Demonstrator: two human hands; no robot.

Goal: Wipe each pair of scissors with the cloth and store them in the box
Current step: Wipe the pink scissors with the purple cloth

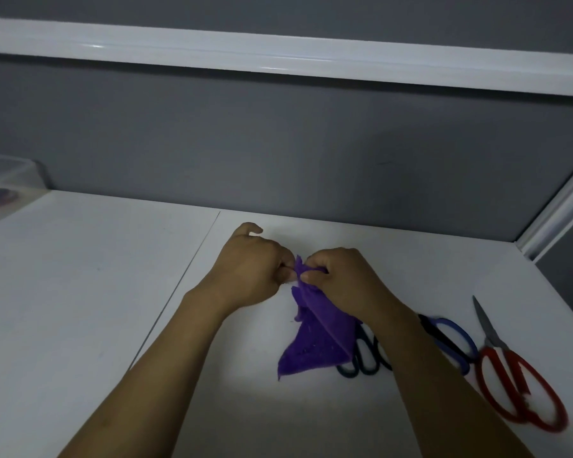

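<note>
Both forearms reach in over the white table (pixel 80 292) to the purple cloth (pixel 318 342), which drapes down beside the dark-handled scissors (pixel 364 361), blue-handled scissors (pixel 450 338) and red-handled scissors (pixel 516 388). The left hand (pixel 255 266) and right hand (pixel 341 276) each pinch its upper edge, fingers curled tight; whether a blade lies inside cannot be told. Wiping would likely go best with the cloth spread flat first; the clear box (pixel 4 190) stands far left.

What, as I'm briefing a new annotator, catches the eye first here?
The purple cloth, pinched between the left hand and right hand in the centre, draws the eye first. Next come the red-handled scissors lying at the right, and a clear box at far left.
</note>
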